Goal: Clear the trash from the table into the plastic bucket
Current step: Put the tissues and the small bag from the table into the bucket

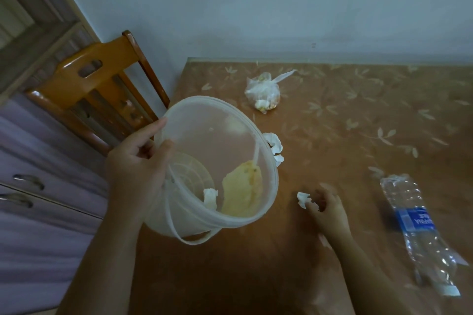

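My left hand (pixel 135 169) grips the rim of a clear plastic bucket (pixel 245 120), tilted over the table's left edge with its mouth facing me. Inside lie a yellowish wrapper (pixel 243 192) and a small white tissue wad (pixel 210 198). My right hand (pixel 329 208) rests on the table with its fingers closing on a crumpled white tissue (pixel 303 199). Another white tissue (pixel 276 147) lies just behind the bucket's rim. A tied clear plastic bag of scraps (pixel 263 92) sits farther back. A crushed water bottle (pixel 422 233) lies at the right.
The table (pixel 358 115) has a brown leaf-patterned cover and stands against a pale wall. A wooden chair (pixel 94 89) stands at its left end, beside lilac drawers (pixel 38 199).
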A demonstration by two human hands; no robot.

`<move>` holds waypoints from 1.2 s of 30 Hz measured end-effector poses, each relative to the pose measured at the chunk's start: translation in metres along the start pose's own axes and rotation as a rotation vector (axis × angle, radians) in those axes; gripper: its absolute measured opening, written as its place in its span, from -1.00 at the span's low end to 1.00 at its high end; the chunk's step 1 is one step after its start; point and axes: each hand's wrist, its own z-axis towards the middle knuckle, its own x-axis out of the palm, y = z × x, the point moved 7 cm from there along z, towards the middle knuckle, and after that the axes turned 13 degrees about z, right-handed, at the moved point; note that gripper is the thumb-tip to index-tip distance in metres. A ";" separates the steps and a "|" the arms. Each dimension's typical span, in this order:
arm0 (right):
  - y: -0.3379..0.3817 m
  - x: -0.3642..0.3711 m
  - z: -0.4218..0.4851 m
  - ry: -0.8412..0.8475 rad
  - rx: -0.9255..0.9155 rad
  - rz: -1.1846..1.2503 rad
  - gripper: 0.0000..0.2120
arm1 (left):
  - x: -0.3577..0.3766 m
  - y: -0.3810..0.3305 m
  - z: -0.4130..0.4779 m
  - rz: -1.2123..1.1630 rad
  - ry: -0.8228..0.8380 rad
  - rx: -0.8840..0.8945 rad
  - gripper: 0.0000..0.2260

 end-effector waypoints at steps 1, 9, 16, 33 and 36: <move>-0.002 0.001 0.001 0.008 0.004 -0.019 -0.63 | 0.001 -0.001 0.000 -0.001 -0.001 0.000 -0.64; 0.001 0.014 -0.004 0.058 -0.058 -0.156 -0.60 | -0.001 -0.004 -0.004 0.012 -0.006 0.004 -0.63; 0.004 0.025 -0.019 0.096 -0.092 -0.178 -0.70 | -0.012 0.003 -0.012 0.013 -0.022 -0.034 -0.64; 0.080 0.037 -0.067 0.063 -0.170 0.128 -0.93 | -0.064 0.033 -0.050 -0.045 -0.110 -0.142 -0.67; 0.125 0.041 -0.086 0.065 -0.288 0.198 -0.81 | -0.080 0.041 -0.058 -0.062 -0.132 -0.147 -0.66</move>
